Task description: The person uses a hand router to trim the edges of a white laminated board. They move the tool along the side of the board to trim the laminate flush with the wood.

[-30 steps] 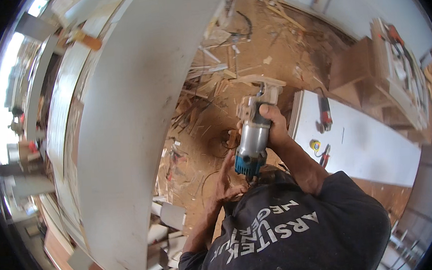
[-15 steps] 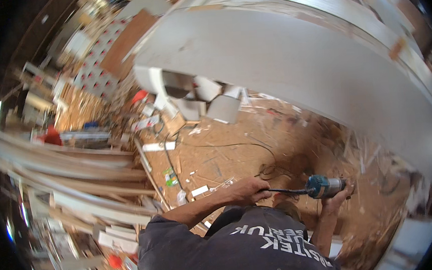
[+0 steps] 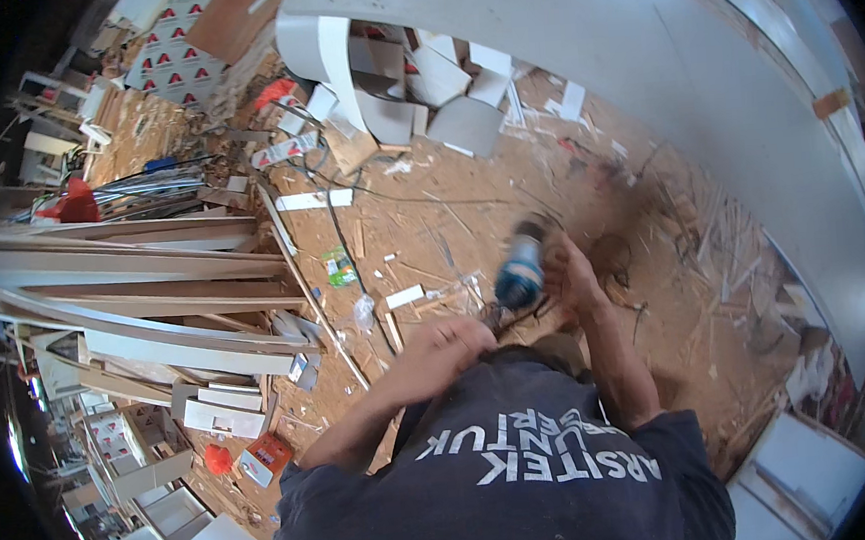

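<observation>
Fingers of my right hand (image 3: pixel 574 278) curl round the barrel-shaped blue and silver tool (image 3: pixel 519 271), over the dusty floor (image 3: pixel 506 180). My left hand (image 3: pixel 450 347) is closed on its dark cord (image 3: pixel 495 318). I see room before the smooth grey panel (image 3: pixel 712 100).

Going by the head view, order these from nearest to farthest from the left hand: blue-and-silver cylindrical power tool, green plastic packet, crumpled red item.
From the left hand:
1. Blue-and-silver cylindrical power tool, to its right.
2. Green plastic packet, on the floor, to its left.
3. Crumpled red item, farthest left.
</observation>
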`<state>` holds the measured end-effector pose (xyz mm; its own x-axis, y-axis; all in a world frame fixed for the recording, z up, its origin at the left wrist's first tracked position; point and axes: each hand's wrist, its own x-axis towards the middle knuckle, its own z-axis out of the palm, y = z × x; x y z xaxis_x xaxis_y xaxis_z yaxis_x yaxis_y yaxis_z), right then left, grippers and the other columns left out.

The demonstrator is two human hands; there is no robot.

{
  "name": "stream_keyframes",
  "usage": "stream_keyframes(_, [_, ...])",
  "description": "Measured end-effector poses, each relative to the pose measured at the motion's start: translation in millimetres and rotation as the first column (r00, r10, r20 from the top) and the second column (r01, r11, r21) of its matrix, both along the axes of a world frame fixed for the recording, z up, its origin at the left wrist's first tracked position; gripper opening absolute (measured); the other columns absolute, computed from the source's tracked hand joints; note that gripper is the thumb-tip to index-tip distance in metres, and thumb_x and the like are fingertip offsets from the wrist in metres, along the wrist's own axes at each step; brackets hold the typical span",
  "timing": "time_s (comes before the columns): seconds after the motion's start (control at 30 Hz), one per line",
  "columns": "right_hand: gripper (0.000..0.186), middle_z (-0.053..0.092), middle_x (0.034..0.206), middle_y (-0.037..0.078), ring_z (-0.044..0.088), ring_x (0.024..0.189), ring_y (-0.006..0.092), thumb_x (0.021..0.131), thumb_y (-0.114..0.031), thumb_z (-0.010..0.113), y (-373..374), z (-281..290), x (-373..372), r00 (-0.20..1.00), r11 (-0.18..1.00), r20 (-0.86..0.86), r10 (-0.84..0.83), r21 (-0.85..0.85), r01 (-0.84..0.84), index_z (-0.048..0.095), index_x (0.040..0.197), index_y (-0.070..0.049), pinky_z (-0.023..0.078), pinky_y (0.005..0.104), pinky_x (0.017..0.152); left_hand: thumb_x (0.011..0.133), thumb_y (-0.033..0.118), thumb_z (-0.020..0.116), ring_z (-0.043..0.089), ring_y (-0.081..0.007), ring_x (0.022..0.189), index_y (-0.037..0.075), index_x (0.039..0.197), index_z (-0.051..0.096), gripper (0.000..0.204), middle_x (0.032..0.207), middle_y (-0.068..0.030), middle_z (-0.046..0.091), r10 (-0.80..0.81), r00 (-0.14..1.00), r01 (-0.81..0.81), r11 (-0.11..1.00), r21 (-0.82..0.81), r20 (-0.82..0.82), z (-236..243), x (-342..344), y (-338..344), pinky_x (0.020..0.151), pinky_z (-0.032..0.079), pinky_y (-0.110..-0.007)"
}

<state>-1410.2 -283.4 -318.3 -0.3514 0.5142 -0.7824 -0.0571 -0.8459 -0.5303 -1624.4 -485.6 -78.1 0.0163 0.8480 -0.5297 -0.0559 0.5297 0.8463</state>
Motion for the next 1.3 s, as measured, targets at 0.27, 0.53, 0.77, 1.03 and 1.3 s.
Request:
stream_keyframes(0.27, [0.087, 0.054, 0.137, 0.026, 0.064, 0.110, 0.0380, 0.094, -0.060, 0.064, -38.5, 31.1, 95.5, 0.960, 0.996, 0.276, 0.041, 0.062, -0.060, 0.036, 0.152, -0.002, 0.055, 0.0464, 0.086, 0.100, 0.016, 0.058, 0.040, -0.0073, 0.045, 0.001, 0.101, 0.066, 0.017, 0.061, 0.0049, 0.046, 0.707, 0.706, -0.649, 0.668, -0.364, 0.040, -155.0, -109.2, 27.0, 0.040, 0.035, -0.023])
stream_keyframes(0.53, [0.081, 0.053, 0.138, 0.030, 0.067, 0.103, 0.0402, 0.095, -0.060, 0.062, -169.2, -34.4, 223.5, 0.895, 0.965, 0.411, -0.175, -0.109, 0.239, 0.039, 0.153, -0.008, 0.058, 0.0495, 0.078, 0.100, 0.012, 0.053, 0.041, -0.0093, 0.042, 0.007, 0.097, 0.063, 0.012, 0.067, -0.0024, 0.052, 0.977, 0.214, -0.740, 0.155, -0.655, -0.011, -337.4, -272.3, -54.5, 0.037, 0.036, -0.022])
stream_keyframes(0.77, [0.075, 0.055, 0.138, 0.029, 0.070, 0.089, 0.0367, 0.094, -0.048, 0.070, -235.1, -18.6, 234.7, 0.705, 0.920, 0.686, -0.180, -0.137, 0.368, 0.046, 0.145, 0.000, 0.058, 0.0436, 0.061, 0.096, 0.012, 0.051, 0.044, -0.0170, 0.051, 0.013, 0.064, 0.045, 0.032, 0.061, -0.0019, 0.047, 0.976, 0.202, -0.835, 0.217, -0.505, 0.085, -416.2, -291.7, -130.5, 0.056, 0.046, -0.032])
stream_keyframes(1.03, [0.051, 0.064, 0.089, 0.013, 0.066, 0.063, 0.0239, 0.091, -0.043, 0.073, -246.8, -4.5, 234.4, 0.593, 0.967, 0.796, -0.122, -0.038, 0.250, 0.063, 0.112, 0.002, 0.056, 0.0382, 0.050, 0.093, 0.015, 0.051, 0.043, -0.0143, 0.055, 0.014, 0.063, 0.045, 0.030, 0.060, 0.0002, 0.044, 0.982, 0.190, -0.812, 0.150, -0.563, -0.014, -427.7, -265.7, -155.5, 0.061, 0.047, -0.029])
stream_keyframes(1.3, [0.047, 0.063, 0.088, 0.010, 0.069, 0.067, 0.0230, 0.090, -0.044, 0.074, -221.6, -3.4, 214.6, 0.620, 0.997, 0.785, 0.002, -0.052, 0.063, 0.061, 0.106, -0.002, 0.057, 0.0367, 0.052, 0.089, 0.016, 0.049, 0.035, -0.0169, 0.044, 0.016, 0.059, 0.039, 0.031, 0.052, -0.0010, 0.037, 0.930, 0.368, -0.775, 0.294, -0.559, -0.020, -423.8, -262.4, -186.1, 0.046, 0.034, -0.028])
